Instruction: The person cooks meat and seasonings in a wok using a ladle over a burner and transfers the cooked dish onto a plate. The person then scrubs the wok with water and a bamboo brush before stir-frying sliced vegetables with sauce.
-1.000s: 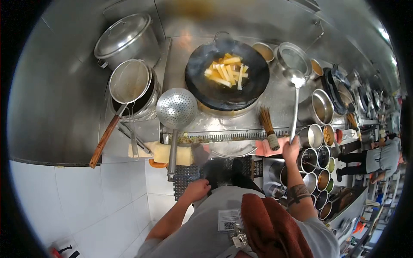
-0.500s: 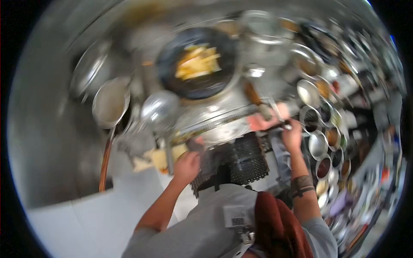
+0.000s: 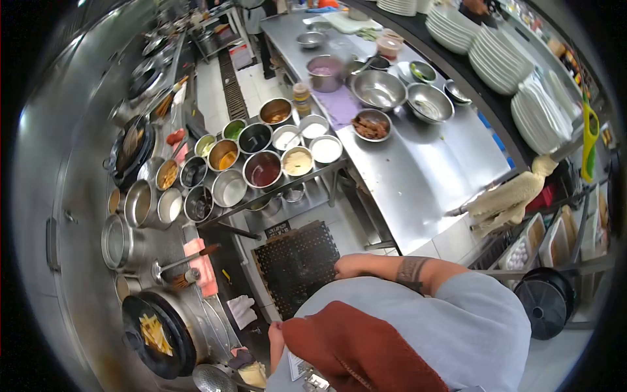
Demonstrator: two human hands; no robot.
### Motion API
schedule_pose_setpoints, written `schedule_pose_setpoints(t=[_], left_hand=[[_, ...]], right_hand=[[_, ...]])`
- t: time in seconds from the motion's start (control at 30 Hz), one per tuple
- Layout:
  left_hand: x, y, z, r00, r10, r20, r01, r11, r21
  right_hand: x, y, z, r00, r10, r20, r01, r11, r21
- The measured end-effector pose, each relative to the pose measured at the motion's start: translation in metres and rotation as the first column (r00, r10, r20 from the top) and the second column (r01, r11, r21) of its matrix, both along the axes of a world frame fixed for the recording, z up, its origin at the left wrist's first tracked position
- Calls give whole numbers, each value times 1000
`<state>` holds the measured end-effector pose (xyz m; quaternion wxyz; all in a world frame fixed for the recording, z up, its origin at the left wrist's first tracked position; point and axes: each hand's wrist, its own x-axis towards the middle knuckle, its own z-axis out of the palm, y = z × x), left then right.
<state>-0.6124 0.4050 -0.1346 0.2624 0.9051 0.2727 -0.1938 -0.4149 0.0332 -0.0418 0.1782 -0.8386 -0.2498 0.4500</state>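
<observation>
My right hand is at the front of my waist, above the black floor mat. Its fingers are curled in, and no object shows in them. Low beside my body, my left hand is mostly covered by the red-brown cloth and my shirt. Its nearest neighbours are a white glove and a dark rag on the stove's edge. A black wok at lower left holds pale yellow strips of food. A ladle and a brush lie across a pink cloth.
Several pots of sauces and seasonings, including a dark red sauce, crowd a rack ahead. A steel table with bowls extends to the right. Stacked plates line the shelf above. A person stands far back.
My view has swung right from the stove towards the sauce rack and steel table. My right hand has left the ledge by the pink cloth and is now at my waist.
</observation>
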Motion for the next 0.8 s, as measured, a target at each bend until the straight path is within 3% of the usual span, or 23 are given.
schedule_pose_setpoints(t=[0.07,0.1,0.17,0.2,0.27,0.3,0.37,0.43,0.47,0.5,0.53,0.57,0.63,0.67,0.7,0.77,0.8], left_hand=[[-1,1,-4,998,-24,-60,28,997,69],[-5,1,-5,996,-34,-84,42,994,100],[-10,-2,-8,991,-53,-125,71,986,148],[-15,-3,-12,985,-124,-121,142,977,157],[-25,-22,-16,995,-70,-64,80,984,161],[-26,-34,-18,1000,-31,7,29,986,163],[-21,-69,-23,999,-33,18,28,978,207],[-14,-106,-20,966,-38,-254,9,994,-112],[-16,-116,-21,969,-8,-249,-19,994,-108],[-13,-123,-29,944,-253,-209,262,965,15],[-11,-128,-34,855,-477,-203,509,848,150],[-6,-133,-23,881,-437,-182,465,870,161],[10,-141,19,918,-338,-206,333,941,-60],[16,-144,31,947,-208,-246,176,973,-147],[17,-146,37,957,-183,-224,152,977,-148],[21,-149,50,948,4,-320,-87,965,-248],[27,-149,50,955,15,-295,-95,962,-257]], right_hand=[[-19,-51,-10,954,-237,184,225,971,85],[-27,-71,-7,954,-243,178,229,969,95],[-36,-111,8,795,-368,482,305,930,207],[-38,-130,9,801,-362,477,298,932,207],[-43,-160,9,792,-468,391,305,859,412],[-44,-170,4,801,-454,390,287,863,415],[-49,-180,-7,786,-445,429,145,807,572],[-54,-180,-11,790,-390,473,95,840,534],[-54,-180,-11,785,-337,520,52,872,486],[-54,-180,-12,789,-310,530,14,872,490],[-53,-181,-12,793,-350,499,57,858,511],[-52,-181,-13,795,-384,470,95,844,529],[-50,-181,-16,787,-366,497,35,830,556],[-50,-181,-16,787,-365,497,51,842,538],[-49,-180,-16,784,-370,498,72,852,519],[-49,-178,-13,793,-319,519,64,891,449],[-39,-177,-10,784,-303,542,40,895,444]])
